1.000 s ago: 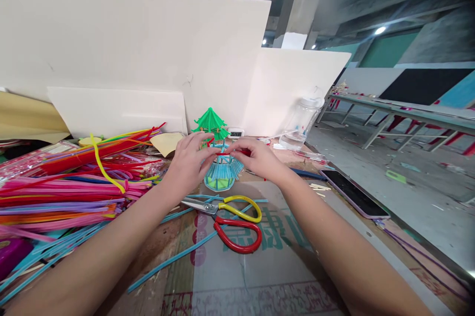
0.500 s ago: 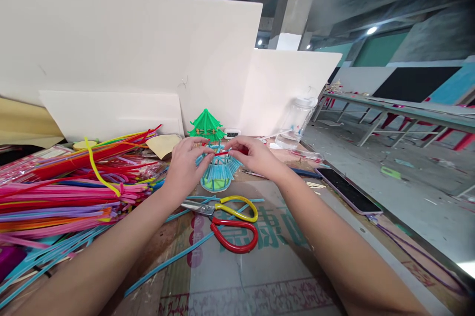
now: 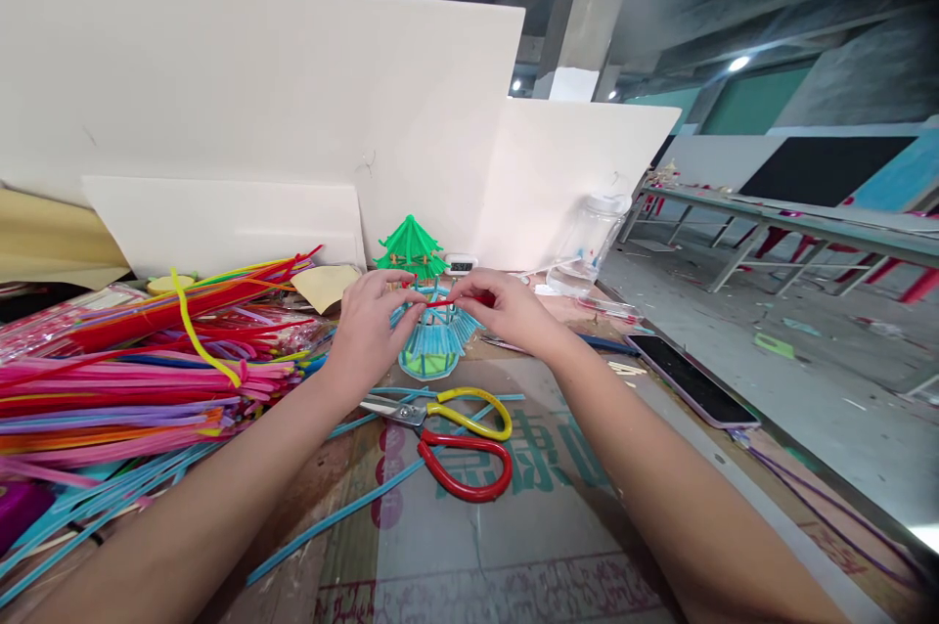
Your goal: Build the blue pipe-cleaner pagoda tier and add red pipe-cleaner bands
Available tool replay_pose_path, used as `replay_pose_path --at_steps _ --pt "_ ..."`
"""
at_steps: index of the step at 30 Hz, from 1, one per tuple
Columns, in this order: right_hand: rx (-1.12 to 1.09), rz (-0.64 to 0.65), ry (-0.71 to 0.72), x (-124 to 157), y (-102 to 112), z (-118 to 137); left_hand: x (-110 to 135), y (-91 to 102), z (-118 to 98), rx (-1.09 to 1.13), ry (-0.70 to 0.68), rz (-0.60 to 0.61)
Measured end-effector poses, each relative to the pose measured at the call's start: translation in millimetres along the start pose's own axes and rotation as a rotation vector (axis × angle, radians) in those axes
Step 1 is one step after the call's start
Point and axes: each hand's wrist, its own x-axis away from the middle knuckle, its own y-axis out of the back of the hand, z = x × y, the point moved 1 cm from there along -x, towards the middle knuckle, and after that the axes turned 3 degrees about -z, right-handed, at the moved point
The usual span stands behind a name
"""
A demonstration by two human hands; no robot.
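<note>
Between my fingertips stretches a short red pipe cleaner (image 3: 440,303). My left hand (image 3: 372,321) pinches its left end, and my right hand (image 3: 500,303) pinches the other end. Just behind and below it stands a small model pavilion with a green peaked roof (image 3: 411,243) and a flared light-blue lower tier (image 3: 432,342); my hands hide part of its middle. Scissors (image 3: 447,438) with one yellow and one red handle lie nearer to me, blades to the left, over light-blue pipe cleaners (image 3: 337,526).
Bundles of coloured pipe cleaners (image 3: 132,389) fill the left side. White boards (image 3: 256,96) stand behind. To the right are a clear plastic jar (image 3: 583,243), a phone (image 3: 693,379) with a purple cord, and short wooden sticks (image 3: 626,369). A small digital clock (image 3: 462,264) sits behind the model.
Almost nothing differs. Both hands keep their pinch on the red pipe cleaner, and the whole view has shifted very slightly.
</note>
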Motion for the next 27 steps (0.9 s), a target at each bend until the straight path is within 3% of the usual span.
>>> replay_pose_path --at_steps 10,19,27 --pt "0.021 0.03 -0.004 0.4 0.0 -0.7 0.9 -0.4 1.9 -0.005 -0.015 0.005" --pt "0.023 0.034 -0.014 1.0 -1.1 -2.8 -4.1 10.5 2.0 -0.011 -0.001 -0.022" --pt "0.021 0.035 -0.017 1.2 0.1 0.5 -2.1 7.2 3.2 -0.064 -0.056 0.026"
